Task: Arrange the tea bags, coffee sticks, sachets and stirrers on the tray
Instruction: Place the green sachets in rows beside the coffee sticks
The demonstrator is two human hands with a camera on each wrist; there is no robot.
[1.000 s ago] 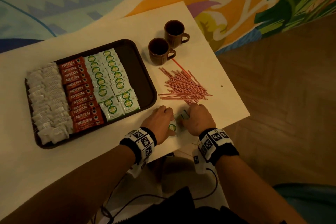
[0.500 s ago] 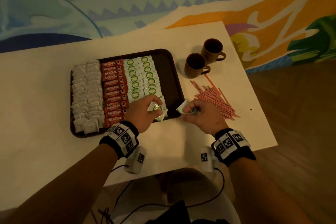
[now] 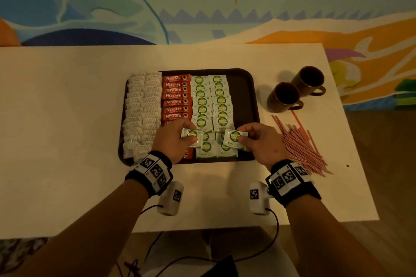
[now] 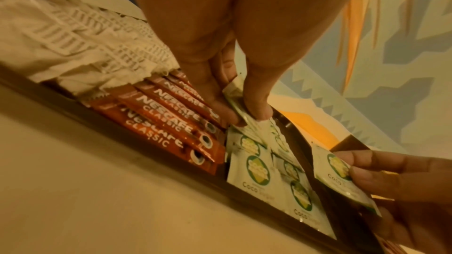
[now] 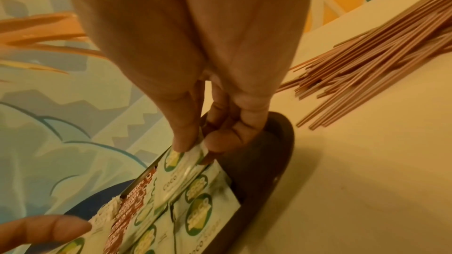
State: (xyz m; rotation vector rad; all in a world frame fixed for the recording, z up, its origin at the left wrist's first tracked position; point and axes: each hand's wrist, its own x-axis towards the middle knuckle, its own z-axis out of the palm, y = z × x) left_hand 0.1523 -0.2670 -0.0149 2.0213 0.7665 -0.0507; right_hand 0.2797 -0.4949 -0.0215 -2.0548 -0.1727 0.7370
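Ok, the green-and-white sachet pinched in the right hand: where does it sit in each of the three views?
Head: sachet right of centre, over the tray's near right part.
Left wrist: lower right, in the right hand's fingers.
Right wrist: centre, low, beneath the pinching fingertips.
Shared landmark: the red Nescafe sticks.

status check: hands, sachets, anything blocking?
Left hand pinches a sachet; right hand pinches another sachet, both over the tray. Stirrers lie on the table, off tray. Nothing blocking.
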